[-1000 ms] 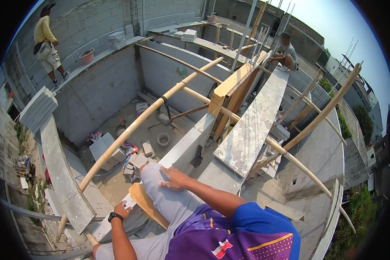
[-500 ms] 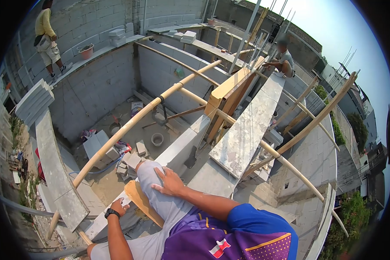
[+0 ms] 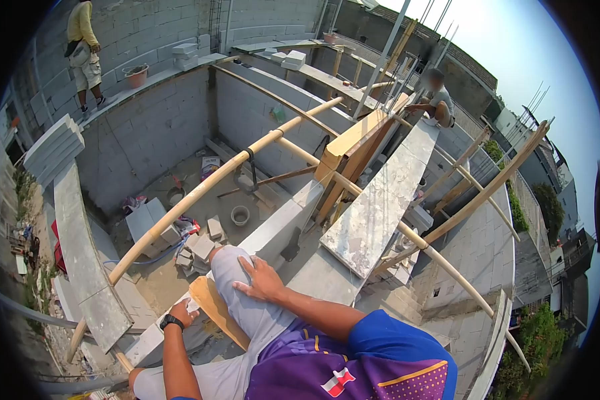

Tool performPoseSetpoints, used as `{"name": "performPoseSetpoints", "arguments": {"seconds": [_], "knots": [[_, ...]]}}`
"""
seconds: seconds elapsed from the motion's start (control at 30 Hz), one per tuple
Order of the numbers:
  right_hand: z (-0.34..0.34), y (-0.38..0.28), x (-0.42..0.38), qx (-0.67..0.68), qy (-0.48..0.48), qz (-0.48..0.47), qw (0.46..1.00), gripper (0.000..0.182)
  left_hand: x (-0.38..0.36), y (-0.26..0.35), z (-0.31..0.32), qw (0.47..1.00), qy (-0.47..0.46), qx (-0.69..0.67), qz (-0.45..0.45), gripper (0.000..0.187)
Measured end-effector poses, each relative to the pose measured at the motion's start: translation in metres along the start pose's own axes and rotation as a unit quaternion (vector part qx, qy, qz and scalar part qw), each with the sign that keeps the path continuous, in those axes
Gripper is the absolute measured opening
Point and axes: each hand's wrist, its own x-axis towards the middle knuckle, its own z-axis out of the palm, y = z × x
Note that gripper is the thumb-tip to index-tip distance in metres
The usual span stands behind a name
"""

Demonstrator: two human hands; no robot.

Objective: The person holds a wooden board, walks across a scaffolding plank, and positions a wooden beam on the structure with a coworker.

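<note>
My right hand (image 3: 263, 283) lies on my raised knee (image 3: 232, 267), fingers spread over the grey trouser cloth, holding nothing. Lower down, my left hand (image 3: 183, 312), with a black watch (image 3: 171, 323) on its wrist, is at the pale block wall (image 3: 147, 343). Its fingers are curled beside a small bright white patch (image 3: 192, 306); whether that is a held piece or the wall's edge I cannot make out. Between the left hand and my leg a yellowish wooden board (image 3: 217, 310) slants downward.
Bamboo poles (image 3: 200, 190) cross over the room below, where loose blocks (image 3: 197, 250) and a bucket (image 3: 240, 215) stand. A mortar-stained plank (image 3: 380, 207) leads to a crouching person (image 3: 440, 100). Another person (image 3: 83, 57) stands on the far-left ledge near an orange bucket (image 3: 136, 77).
My left hand has shifted slightly and its fingers look more curled. My right hand stays on the knee. The far-left person has shifted a little, and the view has moved slightly.
</note>
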Motion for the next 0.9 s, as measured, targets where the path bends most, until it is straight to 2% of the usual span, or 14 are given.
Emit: {"name": "performPoseSetpoints", "arguments": {"seconds": [0.2,0.3,0.4,0.5,0.53,0.63,0.77,0.83,0.9], "knots": [[-0.001,-0.001,0.000,0.008,-0.006,0.003,1.000,0.084,-0.012,0.036,-0.006,1.000,-0.005,-0.009,-0.021,0.097],[-0.002,-0.003,0.001,0.001,-0.007,0.008,1.000,0.085,-0.007,0.045,0.009,0.996,0.064,-0.049,0.047,0.105],[-0.003,-0.005,0.004,-0.004,-0.006,0.009,1.000,0.085,0.000,0.070,0.032,0.990,0.109,0.083,-0.012,0.111],[-0.002,-0.002,0.004,-0.011,-0.003,0.012,1.000,0.085,0.005,0.089,0.055,0.987,0.135,0.011,-0.081,0.115],[0.000,-0.001,0.005,-0.017,-0.001,0.011,1.000,0.085,0.005,0.104,0.054,0.984,0.126,0.014,-0.124,0.116],[-0.003,-0.007,0.008,-0.030,0.005,0.013,0.999,0.085,0.016,0.111,0.080,0.959,0.244,-0.025,-0.140,0.113],[-0.013,-0.014,0.007,-0.039,0.037,0.006,0.999,0.085,0.020,0.115,0.082,0.947,0.289,-0.022,-0.140,0.110],[-0.024,-0.017,0.006,-0.052,0.032,0.035,0.997,0.085,0.017,0.118,0.076,0.941,0.317,-0.025,-0.119,0.108],[-0.040,-0.025,-0.001,-0.059,0.013,0.068,0.996,0.085,0.020,0.112,0.077,0.948,0.293,-0.020,-0.127,0.106]]}}
